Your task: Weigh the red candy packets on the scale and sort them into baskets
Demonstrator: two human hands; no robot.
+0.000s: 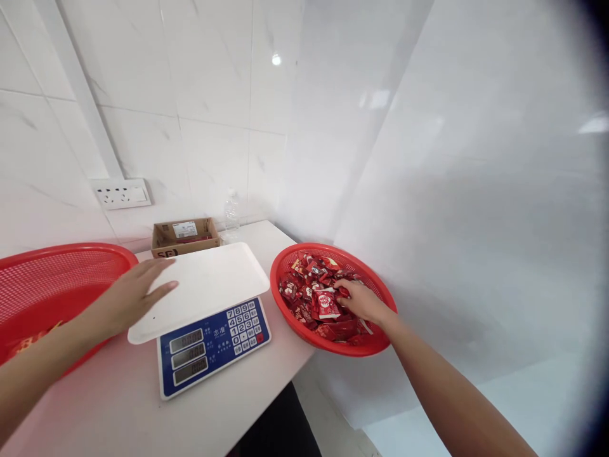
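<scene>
A blue and white digital scale (214,349) with a white tray on top (204,285) stands on the table. Over the tray's left part is my left hand (137,292), fingers apart and holding nothing. Right of the scale, a round red basket (352,348) holds many small red packets. My right hand (356,298) reaches into it, its fingers closed on a red and white packet (327,304) at the top of the pile.
Another red basket (71,254) sits at the left, with some yellowish items low inside. Behind the scale are an open cardboard box (183,238) and a clear bottle (231,212). The white table (109,406) has its edge below the right basket; walls rise behind and at the right.
</scene>
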